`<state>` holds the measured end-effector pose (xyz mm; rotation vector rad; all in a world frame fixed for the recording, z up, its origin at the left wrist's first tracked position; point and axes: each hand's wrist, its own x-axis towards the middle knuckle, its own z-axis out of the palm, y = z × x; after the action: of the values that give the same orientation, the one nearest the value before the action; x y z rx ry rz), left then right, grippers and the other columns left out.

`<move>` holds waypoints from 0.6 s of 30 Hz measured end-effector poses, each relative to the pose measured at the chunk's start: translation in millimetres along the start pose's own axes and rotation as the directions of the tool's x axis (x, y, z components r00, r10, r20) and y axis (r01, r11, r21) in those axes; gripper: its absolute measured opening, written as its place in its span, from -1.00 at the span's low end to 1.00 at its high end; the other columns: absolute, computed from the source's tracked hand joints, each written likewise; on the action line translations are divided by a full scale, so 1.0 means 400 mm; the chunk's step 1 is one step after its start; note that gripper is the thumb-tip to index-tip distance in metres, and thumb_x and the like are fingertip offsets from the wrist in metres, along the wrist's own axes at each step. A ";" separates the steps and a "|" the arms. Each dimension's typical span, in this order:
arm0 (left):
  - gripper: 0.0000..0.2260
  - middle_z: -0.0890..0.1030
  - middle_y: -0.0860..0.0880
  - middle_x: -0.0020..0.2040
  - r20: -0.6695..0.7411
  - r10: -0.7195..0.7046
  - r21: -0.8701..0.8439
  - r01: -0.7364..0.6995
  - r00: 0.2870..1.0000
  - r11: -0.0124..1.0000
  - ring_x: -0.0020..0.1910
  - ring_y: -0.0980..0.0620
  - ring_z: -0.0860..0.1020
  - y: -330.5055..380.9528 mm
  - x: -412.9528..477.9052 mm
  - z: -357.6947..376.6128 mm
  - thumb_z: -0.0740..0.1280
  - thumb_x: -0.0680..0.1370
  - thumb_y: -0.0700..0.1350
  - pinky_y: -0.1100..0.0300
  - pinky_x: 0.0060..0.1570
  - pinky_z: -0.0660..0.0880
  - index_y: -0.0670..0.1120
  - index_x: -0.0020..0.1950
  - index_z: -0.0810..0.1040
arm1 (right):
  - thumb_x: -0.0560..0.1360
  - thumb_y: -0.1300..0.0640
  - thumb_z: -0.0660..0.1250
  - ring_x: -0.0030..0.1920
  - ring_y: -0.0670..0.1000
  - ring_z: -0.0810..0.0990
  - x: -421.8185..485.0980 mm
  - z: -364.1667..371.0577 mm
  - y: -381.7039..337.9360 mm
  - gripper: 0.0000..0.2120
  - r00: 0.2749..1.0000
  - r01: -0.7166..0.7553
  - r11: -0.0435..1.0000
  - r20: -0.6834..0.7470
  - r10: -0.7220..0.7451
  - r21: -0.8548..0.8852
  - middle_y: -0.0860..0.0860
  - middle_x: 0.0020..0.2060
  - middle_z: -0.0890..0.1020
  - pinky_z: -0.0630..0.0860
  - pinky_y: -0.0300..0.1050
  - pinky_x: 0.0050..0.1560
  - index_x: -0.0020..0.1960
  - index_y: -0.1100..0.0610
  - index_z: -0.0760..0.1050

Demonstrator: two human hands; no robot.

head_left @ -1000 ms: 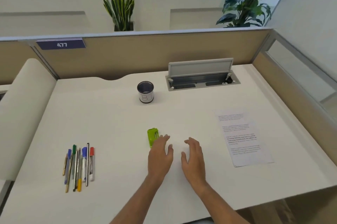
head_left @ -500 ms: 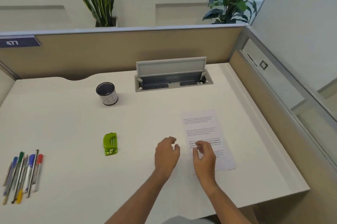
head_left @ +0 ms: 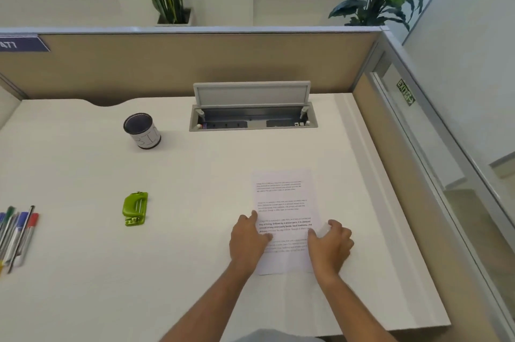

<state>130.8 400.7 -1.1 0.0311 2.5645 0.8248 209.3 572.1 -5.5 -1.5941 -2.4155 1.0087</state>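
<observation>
Both hands have come over within the last second onto the printed sheet (head_left: pixel 281 197), which lies flat on the table (head_left: pixel 195 174), well right of the green hole punch (head_left: pixel 135 208). The left hand (head_left: pixel 248 238) rests released on the sheet's left edge. The right hand (head_left: pixel 330 247) curls round its right edge, so pickup looks imminent.

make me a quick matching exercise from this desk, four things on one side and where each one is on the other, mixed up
Things
1. printed sheet
2. green hole punch
3. dark cup
4. pens

Places
a. in a row at the left edge of the desk
b. touched by the left hand and the right hand
c. standing at the back, left of the cable box
d. lying alone between the pens and the printed sheet

Pairs: 1-b, 2-d, 3-c, 4-a
</observation>
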 end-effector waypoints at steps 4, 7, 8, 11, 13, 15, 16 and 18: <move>-0.32 0.53 -0.04 0.20 -0.017 0.000 0.062 0.001 1.000 0.998 0.26 -0.08 0.55 0.002 -0.002 0.007 0.53 0.53 0.09 0.05 0.11 0.56 0.06 0.61 0.38 | 0.46 0.07 0.53 0.26 0.33 0.52 0.001 0.004 -0.027 -0.46 0.995 -0.052 0.998 0.090 0.048 0.039 0.21 0.29 0.52 0.48 0.21 0.32 0.38 0.16 0.51; -0.31 0.54 -0.03 0.16 -0.014 -0.007 0.071 0.008 1.000 0.997 0.24 -0.06 0.56 0.002 0.004 0.007 0.55 0.52 0.10 0.06 0.11 0.56 0.07 0.60 0.40 | 0.45 0.04 0.51 0.25 0.30 0.56 0.018 -0.012 -0.041 -0.48 0.982 -0.114 0.987 0.161 0.096 0.112 0.16 0.29 0.53 0.51 0.17 0.31 0.36 0.12 0.48; -0.31 0.54 -0.02 0.15 -0.013 -0.009 0.072 0.010 1.000 0.997 0.23 -0.06 0.57 0.000 0.007 0.008 0.56 0.51 0.10 0.06 0.11 0.57 0.07 0.60 0.40 | 0.44 0.02 0.51 0.24 0.29 0.58 0.031 -0.015 -0.040 -0.48 0.975 -0.144 0.980 0.189 0.117 0.135 0.14 0.27 0.55 0.52 0.16 0.30 0.34 0.11 0.49; -0.29 0.55 -0.01 0.13 -0.015 -0.008 0.068 0.009 1.000 0.998 0.21 -0.05 0.57 -0.007 0.011 0.012 0.58 0.49 0.12 0.05 0.10 0.58 0.08 0.60 0.41 | 0.29 -0.10 0.52 0.07 0.19 0.68 0.080 -0.021 -0.025 -0.52 0.940 -0.233 0.947 0.301 0.160 0.223 0.07 0.12 0.66 0.63 0.15 0.19 0.13 0.09 0.56; -0.29 0.55 -0.01 0.11 -0.021 -0.002 0.062 0.004 1.000 0.998 0.20 -0.06 0.58 -0.012 0.012 0.016 0.58 0.49 0.12 0.04 0.10 0.59 0.09 0.60 0.42 | 0.19 -0.10 0.50 -0.14 0.12 0.68 0.105 -0.028 -0.016 -0.63 0.924 -0.260 0.921 0.352 0.151 0.288 0.05 -0.08 0.71 0.66 0.06 0.01 -0.14 0.12 0.56; -0.28 0.55 -0.01 0.10 -0.027 -0.001 0.061 0.002 1.000 0.998 0.19 -0.06 0.58 -0.016 0.012 0.018 0.59 0.48 0.12 0.03 0.10 0.59 0.09 0.60 0.42 | 0.17 -0.02 0.52 -0.25 0.10 0.58 0.110 -0.047 -0.026 -0.70 0.918 -0.257 0.906 0.380 0.118 0.338 0.05 -0.24 0.65 0.54 0.02 -0.13 -0.31 0.09 0.45; -0.28 0.55 -0.01 0.10 -0.030 0.002 0.060 0.000 1.000 0.998 0.19 -0.07 0.58 -0.018 0.013 0.020 0.59 0.49 0.12 0.02 0.11 0.59 0.09 0.60 0.42 | 0.19 0.02 0.54 -0.24 0.11 0.56 0.113 -0.055 -0.032 -0.70 0.911 -0.259 0.903 0.398 0.111 0.342 0.06 -0.24 0.63 0.54 0.04 -0.13 -0.30 0.08 0.44; -0.28 0.54 0.00 0.09 -0.030 0.008 0.062 -0.007 1.000 0.998 0.19 -0.07 0.58 -0.021 0.015 0.023 0.58 0.49 0.12 0.00 0.12 0.59 0.10 0.60 0.41 | 0.23 0.07 0.59 -0.14 0.18 0.65 0.125 -0.063 -0.036 -0.67 0.885 -0.271 0.897 0.457 0.090 0.349 0.09 -0.14 0.69 0.65 0.16 0.00 -0.19 0.11 0.47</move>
<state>130.4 399.8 -14.8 0.0477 2.6195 0.7536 185.2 622.8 8.3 -1.5945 -2.0874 1.9371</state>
